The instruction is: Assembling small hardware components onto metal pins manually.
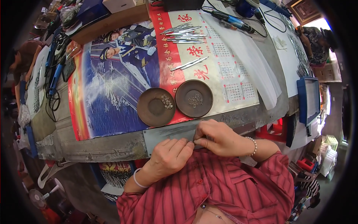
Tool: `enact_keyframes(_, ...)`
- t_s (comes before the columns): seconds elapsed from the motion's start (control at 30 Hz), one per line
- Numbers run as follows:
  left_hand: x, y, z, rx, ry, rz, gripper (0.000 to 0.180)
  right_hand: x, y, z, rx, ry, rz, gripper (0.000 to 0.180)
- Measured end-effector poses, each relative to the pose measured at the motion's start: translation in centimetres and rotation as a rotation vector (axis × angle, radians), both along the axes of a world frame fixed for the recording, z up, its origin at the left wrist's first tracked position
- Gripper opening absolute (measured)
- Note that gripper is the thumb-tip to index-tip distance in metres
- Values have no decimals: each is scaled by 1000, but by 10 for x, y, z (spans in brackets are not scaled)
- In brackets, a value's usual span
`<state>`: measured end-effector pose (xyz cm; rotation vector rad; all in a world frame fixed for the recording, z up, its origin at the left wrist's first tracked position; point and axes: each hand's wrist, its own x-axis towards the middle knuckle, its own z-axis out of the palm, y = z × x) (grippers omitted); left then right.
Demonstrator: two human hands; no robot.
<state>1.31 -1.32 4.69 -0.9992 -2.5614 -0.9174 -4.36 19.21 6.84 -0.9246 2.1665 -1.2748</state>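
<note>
Red, dark-striped shirt (167, 194) of the person lies nearest the camera. Left hand (169, 156), with a pale bangle (138, 179) at the wrist, and right hand (216, 138), with a beaded bracelet (253, 146), meet at the fingertips over the near table (108, 149) edge. Fingers of both hands are curled in narrow; whether anything is pinched between them cannot be told. Beneath and beside the fingers lies a flat grey metal plate (164, 135).

Beyond the plate, two round brown dishes sit side by side, rims meeting or nearly so. Left dish (147, 112) bears small round metallic pieces (167, 102); right dish (185, 91) bears small, thin pieces (195, 100).

Writing noted: a calendar poster (126, 119) under both dishes carries large red Chinese characters on cream, smaller pale ones down a red band, and month grids at right. Its left part pictures uniformed figures. Below the table, a panel (120, 167) shows bold yellow lettering, partly cut off.

Silver strips (183, 33) lie piled on the poster's upper part; a few more (189, 64) lie nearer the dishes. Right of the table stands a blue tray (301, 100).
</note>
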Motion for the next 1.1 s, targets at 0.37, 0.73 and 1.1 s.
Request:
enact_keyframes(0.37, 13, -10, -20, 293, -188, 258, 22, 13, -33, 0, 2, 406, 19, 23)
enact_keyframes(0.73, 33, -36, -24, 575, -461, 485, 20, -48, -70, -43, 157, 547, -39, 8)
enact_keyframes(1.1, 37, -48, -30, 673, -490, 513, 18, -56, -99, -49, 420, 787, 148, 3)
